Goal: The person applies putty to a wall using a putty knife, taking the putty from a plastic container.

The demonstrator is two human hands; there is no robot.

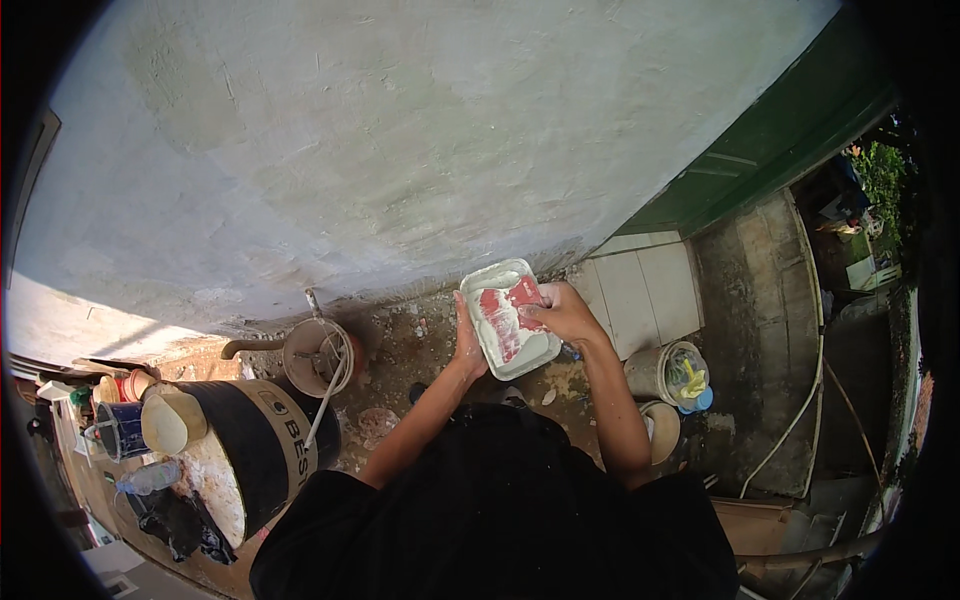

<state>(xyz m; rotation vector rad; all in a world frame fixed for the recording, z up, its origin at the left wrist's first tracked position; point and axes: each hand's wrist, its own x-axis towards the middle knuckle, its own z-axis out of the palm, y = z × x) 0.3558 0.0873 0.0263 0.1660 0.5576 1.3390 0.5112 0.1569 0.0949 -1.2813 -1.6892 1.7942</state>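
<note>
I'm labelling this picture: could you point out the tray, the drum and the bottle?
Tray (530,365): head view, on its near wall.
Drum (238,420): head view, on its black side.
Bottle (151,477): head view, on the middle of its clear body.

Our bare forearms rise from short black sleeves and lean in toward each other; the left forearm (415,428) slants up to the right, the right forearm (618,412) up to the left, both elbows bent; our left hand (467,338) stands on edge, palm turned inward, fingertips pointing up; our right hand (572,315) sits slightly higher in view, back partly upward, wrist bent inward, fingers curled in a grip, thumb (537,315) stretched leftward; the two hands are near each other but apart.
</note>
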